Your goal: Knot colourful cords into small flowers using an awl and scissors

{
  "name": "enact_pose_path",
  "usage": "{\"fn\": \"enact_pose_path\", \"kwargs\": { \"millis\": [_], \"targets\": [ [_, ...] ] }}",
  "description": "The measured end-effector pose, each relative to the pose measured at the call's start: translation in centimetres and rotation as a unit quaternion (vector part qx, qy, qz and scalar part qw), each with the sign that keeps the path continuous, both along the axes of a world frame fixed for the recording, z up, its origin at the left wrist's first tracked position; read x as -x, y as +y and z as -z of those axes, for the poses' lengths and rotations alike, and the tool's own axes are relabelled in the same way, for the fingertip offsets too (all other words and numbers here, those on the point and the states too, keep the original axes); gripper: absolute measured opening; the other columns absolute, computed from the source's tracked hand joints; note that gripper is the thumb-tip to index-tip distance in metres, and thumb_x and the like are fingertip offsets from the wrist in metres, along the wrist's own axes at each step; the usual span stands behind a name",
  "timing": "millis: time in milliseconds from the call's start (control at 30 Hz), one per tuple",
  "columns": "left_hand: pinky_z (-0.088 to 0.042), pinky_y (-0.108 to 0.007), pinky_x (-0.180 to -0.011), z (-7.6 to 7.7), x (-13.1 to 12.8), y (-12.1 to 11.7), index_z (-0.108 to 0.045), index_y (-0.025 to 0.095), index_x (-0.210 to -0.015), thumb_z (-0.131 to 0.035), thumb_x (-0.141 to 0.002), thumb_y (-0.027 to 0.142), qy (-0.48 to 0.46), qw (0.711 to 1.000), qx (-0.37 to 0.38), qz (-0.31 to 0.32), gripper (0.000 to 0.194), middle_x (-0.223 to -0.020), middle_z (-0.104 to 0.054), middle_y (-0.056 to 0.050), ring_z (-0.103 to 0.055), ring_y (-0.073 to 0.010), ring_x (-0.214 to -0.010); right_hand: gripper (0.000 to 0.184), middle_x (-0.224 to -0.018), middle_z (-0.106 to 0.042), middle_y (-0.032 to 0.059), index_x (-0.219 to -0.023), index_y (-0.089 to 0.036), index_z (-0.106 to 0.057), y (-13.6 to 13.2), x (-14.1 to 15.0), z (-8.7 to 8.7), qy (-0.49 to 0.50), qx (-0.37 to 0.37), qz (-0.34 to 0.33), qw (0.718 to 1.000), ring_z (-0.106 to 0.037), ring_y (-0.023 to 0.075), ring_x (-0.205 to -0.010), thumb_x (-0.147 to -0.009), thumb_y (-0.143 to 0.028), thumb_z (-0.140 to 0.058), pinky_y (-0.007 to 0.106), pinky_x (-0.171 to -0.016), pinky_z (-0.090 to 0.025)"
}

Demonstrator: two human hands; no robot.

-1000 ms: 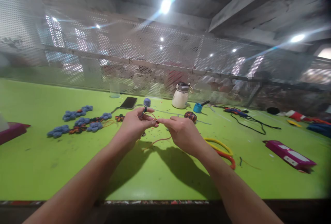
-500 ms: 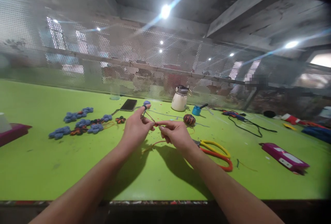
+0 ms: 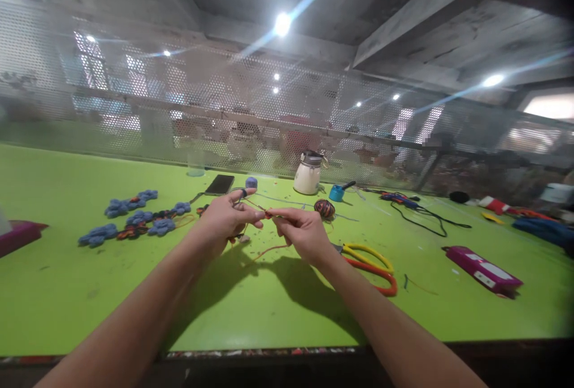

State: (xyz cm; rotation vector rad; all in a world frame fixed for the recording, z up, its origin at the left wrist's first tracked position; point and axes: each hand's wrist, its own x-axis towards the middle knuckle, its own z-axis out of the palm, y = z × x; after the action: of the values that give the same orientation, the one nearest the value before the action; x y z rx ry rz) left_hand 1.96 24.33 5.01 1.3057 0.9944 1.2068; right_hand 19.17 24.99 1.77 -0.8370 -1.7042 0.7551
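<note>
My left hand (image 3: 228,216) is closed in a pinch, with dark yarn (image 3: 244,192) looped over its raised index finger and running to the fingertips. My right hand (image 3: 301,229) pinches the same small red-orange yarn piece (image 3: 268,214) from the other side; whether a slim hook is in its fingers is hidden. A reddish yarn tail (image 3: 269,249) hangs below onto the green table (image 3: 251,322). Left of my hands lie blue crocheted flowers (image 3: 162,226) and orange-black ones (image 3: 132,231). A ball of variegated yarn (image 3: 324,210) sits just beyond my right hand.
Scissors (image 3: 370,259) with yellow and orange handles lie by my right forearm. Farther back are a phone (image 3: 219,184), a blue yarn ball (image 3: 251,182), a white jug (image 3: 308,176) and a blue pot (image 3: 336,192). A purple box (image 3: 482,271) and a corded tool (image 3: 399,199) lie right.
My left hand has turned and tipped lower, its index finger now flatter, with the yarn still looped. My right hand stays pinched at the piece. The view has shifted slightly.
</note>
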Motion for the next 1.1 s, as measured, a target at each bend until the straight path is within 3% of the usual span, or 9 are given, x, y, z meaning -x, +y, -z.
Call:
{"fn": "enact_pose_path", "kwargs": {
  "millis": [200,400,667,933,1100],
  "targets": [
    [-0.033,-0.020,-0.040,-0.1,0.5,0.0,-0.048,0.011,-0.128,-0.079,-0.057,0.025,0.075,0.995,-0.063,-0.006,0.078,-0.060,-0.067,-0.003,-0.059,-0.0141,-0.050,0.031,-0.083,-0.072,0.0061,-0.109,-0.018,-0.069,0.0,-1.8,-1.3,-0.213,-0.150,-0.009,0.965,-0.060,0.0132,-0.069,-0.084,-0.014,-0.050,0.025,-0.064,-0.045],
    [-0.047,-0.026,-0.050,0.0,0.6,0.3,-0.052,0.013,-0.123,-0.077,-0.056,0.023,0.068,0.996,-0.065,-0.005,0.072,-0.061,-0.066,0.000,-0.065,-0.0182,-0.058,0.038,-0.096,-0.072,0.0075,-0.117,-0.020,-0.063,-0.2,-2.5,-2.0,-0.308,-0.190,0.000,0.932,-0.063,0.0147,-0.080,-0.086,-0.008,-0.046,0.026,-0.071,-0.045],
    [-0.031,-0.020,-0.040,-0.1,0.5,0.4,-0.056,0.011,-0.117,-0.073,-0.060,0.019,0.089,0.992,-0.079,-0.034,0.060,-0.062,-0.066,-0.002,-0.062,-0.0156,-0.055,0.037,-0.078,-0.069,0.0038,-0.118,-0.019,-0.063,-0.6,-2.5,-2.5,-0.300,-0.163,-0.018,0.940,-0.052,0.0111,-0.062,-0.087,-0.011,-0.046,0.023,-0.060,-0.040],
    [-0.039,-0.022,-0.047,0.2,0.5,0.5,-0.060,0.012,-0.112,-0.075,-0.058,0.018,0.041,0.997,-0.068,-0.021,0.056,-0.063,-0.064,-0.001,-0.061,-0.0150,-0.057,0.034,-0.068,-0.061,0.0015,-0.116,-0.016,-0.064,-0.7,-2.3,-2.4,-0.224,-0.089,-0.061,0.969,-0.033,0.0079,-0.052,-0.087,-0.018,-0.047,0.021,-0.049,-0.028],
    [-0.025,-0.019,-0.039,0.4,0.4,0.5,-0.067,0.013,-0.102,-0.071,-0.062,0.018,0.052,0.998,-0.025,-0.009,0.041,-0.059,-0.063,-0.002,-0.048,-0.0086,-0.044,0.035,-0.059,-0.051,-0.0012,-0.115,-0.017,-0.065,-0.6,-2.0,-1.9,-0.151,-0.039,-0.080,0.985,-0.028,0.0079,-0.050,-0.084,-0.020,-0.050,0.021,-0.046,-0.024]
  ]
}}
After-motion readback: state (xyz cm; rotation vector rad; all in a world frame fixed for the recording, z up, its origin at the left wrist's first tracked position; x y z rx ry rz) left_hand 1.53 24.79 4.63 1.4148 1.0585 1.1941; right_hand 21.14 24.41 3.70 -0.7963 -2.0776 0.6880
